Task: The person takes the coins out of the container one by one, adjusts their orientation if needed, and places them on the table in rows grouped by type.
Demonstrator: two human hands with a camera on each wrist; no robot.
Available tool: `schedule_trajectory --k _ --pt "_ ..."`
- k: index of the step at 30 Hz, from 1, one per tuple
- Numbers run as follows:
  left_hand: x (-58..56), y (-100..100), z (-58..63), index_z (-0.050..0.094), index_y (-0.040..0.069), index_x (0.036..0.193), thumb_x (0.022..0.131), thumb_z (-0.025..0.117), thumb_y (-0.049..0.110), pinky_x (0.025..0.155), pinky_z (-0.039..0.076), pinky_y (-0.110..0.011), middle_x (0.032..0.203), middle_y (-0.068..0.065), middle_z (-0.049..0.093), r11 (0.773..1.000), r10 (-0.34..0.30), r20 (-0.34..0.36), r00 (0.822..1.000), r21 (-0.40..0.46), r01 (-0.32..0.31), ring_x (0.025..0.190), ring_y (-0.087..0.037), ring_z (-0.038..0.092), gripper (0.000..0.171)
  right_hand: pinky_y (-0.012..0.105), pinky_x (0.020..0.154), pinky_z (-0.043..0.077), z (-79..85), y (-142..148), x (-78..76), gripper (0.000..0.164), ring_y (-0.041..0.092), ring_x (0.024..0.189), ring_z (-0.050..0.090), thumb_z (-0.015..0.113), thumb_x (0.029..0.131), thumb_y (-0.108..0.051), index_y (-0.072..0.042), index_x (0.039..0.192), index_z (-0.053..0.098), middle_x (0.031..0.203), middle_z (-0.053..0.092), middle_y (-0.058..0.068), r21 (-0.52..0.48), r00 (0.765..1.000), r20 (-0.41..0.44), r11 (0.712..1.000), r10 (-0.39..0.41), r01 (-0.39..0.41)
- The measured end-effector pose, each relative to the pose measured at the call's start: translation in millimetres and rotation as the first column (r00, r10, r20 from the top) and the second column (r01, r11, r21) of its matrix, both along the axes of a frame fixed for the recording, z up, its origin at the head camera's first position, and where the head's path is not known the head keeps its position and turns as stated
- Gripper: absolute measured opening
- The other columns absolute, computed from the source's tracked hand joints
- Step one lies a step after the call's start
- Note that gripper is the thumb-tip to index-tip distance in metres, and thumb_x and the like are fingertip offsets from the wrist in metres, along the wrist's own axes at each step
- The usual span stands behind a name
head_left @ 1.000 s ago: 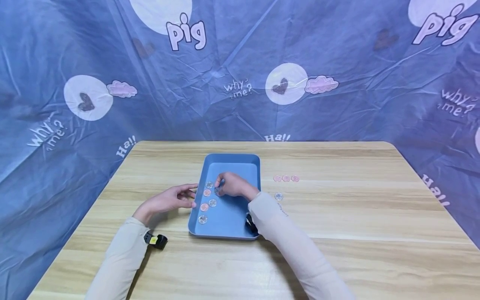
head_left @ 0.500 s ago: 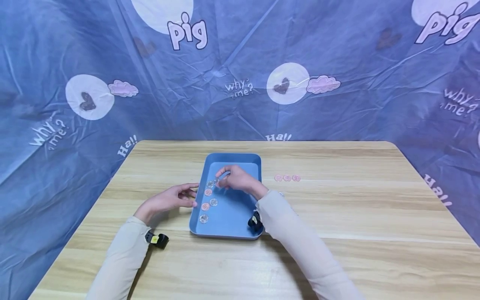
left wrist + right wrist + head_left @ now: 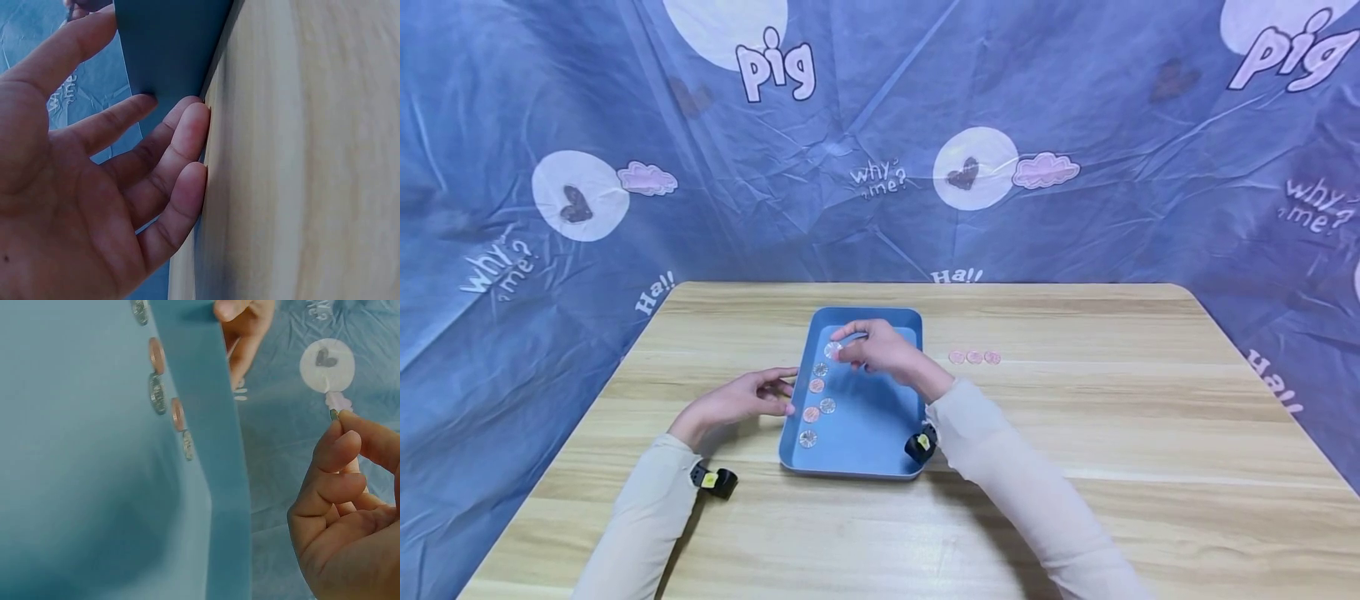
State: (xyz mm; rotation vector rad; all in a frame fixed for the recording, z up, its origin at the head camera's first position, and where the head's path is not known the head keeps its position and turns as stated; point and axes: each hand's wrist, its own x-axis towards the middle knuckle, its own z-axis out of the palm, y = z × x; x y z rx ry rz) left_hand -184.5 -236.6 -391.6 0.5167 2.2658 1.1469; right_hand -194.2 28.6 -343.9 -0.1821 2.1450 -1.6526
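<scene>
My right hand (image 3: 883, 350) is over the far part of the blue tray (image 3: 872, 437), pinching a silver coin (image 3: 832, 350) between thumb and index fingertip. In the right wrist view, the coin (image 3: 334, 415) shows edge-on at the fingertips. Beneath and nearer, silver coins (image 3: 827, 406) and copper coins (image 3: 811, 414) lie along the tray's left side. With fingers spread and gently bent, my left hand (image 3: 741, 400) touches the tray's left wall. The left wrist view shows its fingertips against that wall (image 3: 169, 44), lower fingers by the wooden tabletop.
Three copper-pink coins (image 3: 974, 357) lie in a row on the wooden table (image 3: 1112, 433), right of the tray. A patterned blue cloth (image 3: 880, 225) hangs behind the table and along its sides. My right sleeve (image 3: 1000, 450) covers part of the table beside the tray.
My right hand has risen from among the tray's coins with the silver coin and moved toward the far end. The silver coin on the table is now hidden behind my sleeve. My left hand stays put.
</scene>
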Motion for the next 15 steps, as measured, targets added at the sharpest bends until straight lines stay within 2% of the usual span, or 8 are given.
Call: schedule_trajectory --k 8,15 --pt "0.2 1 -1.2 0.031 0.001 0.149 0.087 0.071 0.028 0.098 0.045 -0.036 0.129 -0.021 0.056 1.000 -0.002 -0.014 1.000 -0.004 0.002 0.111 -0.026 0.057 0.078 0.026 0.059 0.040 12.3 20 5.4 0.034 0.017 0.068 0.053 0.069 0.088 -0.016 -0.009 0.121 0.062 0.079 0.068 -0.003 -0.032 1.000 -0.027 0.999 0.006 -0.007" --pt "0.0 0 -1.3 0.030 0.000 0.149 0.089 0.070 0.026 0.099 0.045 -0.040 0.130 -0.022 0.055 1.000 -0.019 -0.033 0.999 -0.002 0.019 0.113 -0.028 0.057 0.077 0.026 0.058 0.038 9.1 48 12.9 0.029 0.017 0.066 0.051 0.068 0.088 -0.013 -0.008 0.115 0.060 0.074 0.066 -0.006 -0.003 0.999 -0.042 1.000 0.019 -0.019"
